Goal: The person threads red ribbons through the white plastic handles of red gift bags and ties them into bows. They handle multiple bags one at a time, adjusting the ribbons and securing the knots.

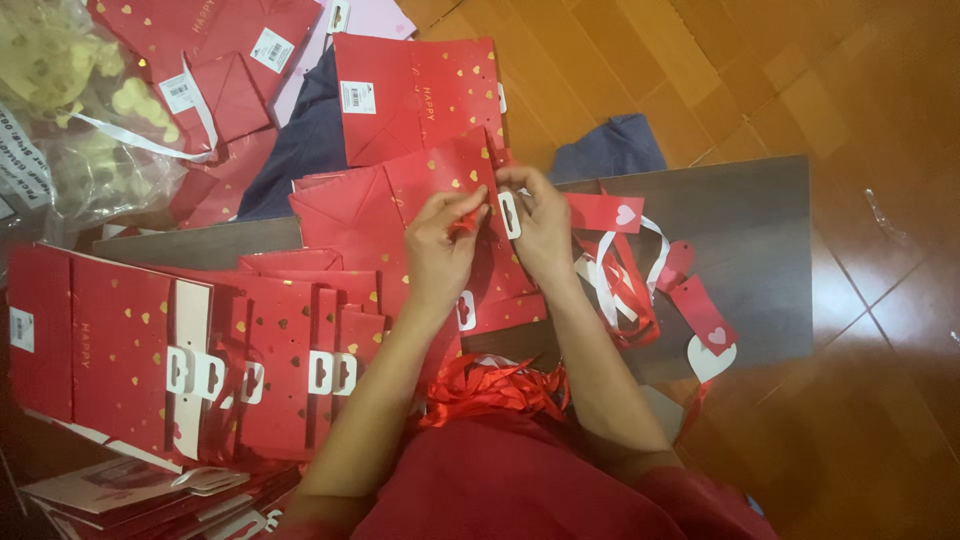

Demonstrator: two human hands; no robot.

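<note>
My left hand (440, 240) and my right hand (540, 225) both grip a flat red paper gift bag (440, 175) with gold hearts, held over a dark board (740, 240). The left fingers pinch a red ribbon at the bag's top edge. Beside them, the right fingers hold the edge by the white handle cut-out (509, 214). A bundle of red ribbon (490, 385) lies in my lap.
Several flat red bags (200, 350) are stacked at the left, more lie at the top (415, 95). Red heart tags with red and white ribbons (650, 270) sit on the board's right. A clear plastic bag of gold pieces (70, 110) is top left. Orange tile floor (850, 100) surrounds.
</note>
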